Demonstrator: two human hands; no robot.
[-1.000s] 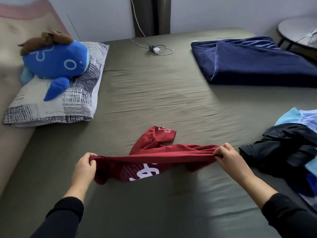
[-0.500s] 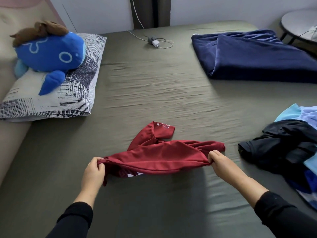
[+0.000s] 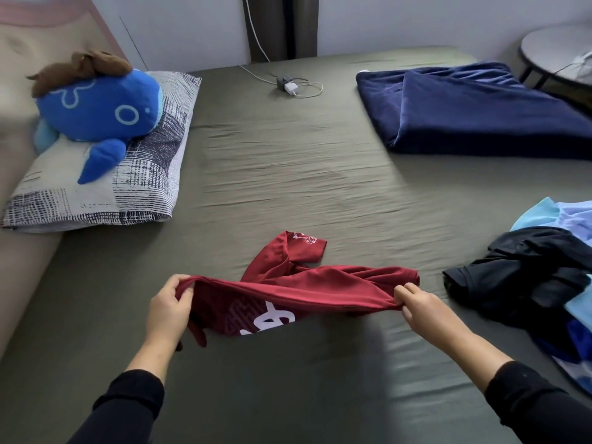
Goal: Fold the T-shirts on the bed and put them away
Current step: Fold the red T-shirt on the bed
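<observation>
The red T-shirt [image 3: 307,283] is stretched out between the two hands, low over the near part of the bed [image 3: 288,174]. One end of its bunched edge is pinched by the left hand [image 3: 168,307], fingers curled over the fabric at the shirt's left tip; the other end is pinched by the right hand [image 3: 423,307] at the shirt's right tip. Between the two grips the cloth is pulled into a taut band, and a white printed mark is seen on the part hanging below it. One sleeve, with a small white emblem, is laid flat on the olive sheet just beyond the band. Black sleeves are worn on both forearms.

To the right of the right hand, close by, a heap of unfolded clothes [image 3: 528,277] is piled at the bed's edge: a black garment on top, light blue and darker blue pieces around it. Further back on the right a folded navy blanket [image 3: 480,113] is spread. At the far middle a white charger with its cable [image 3: 291,88] is lying on the sheet. On the left a patterned pillow [image 3: 128,193] is set against the headboard, and a blue plush toy [image 3: 96,107] is resting on it. A round side table [image 3: 551,49] is glimpsed in the far right corner.
</observation>
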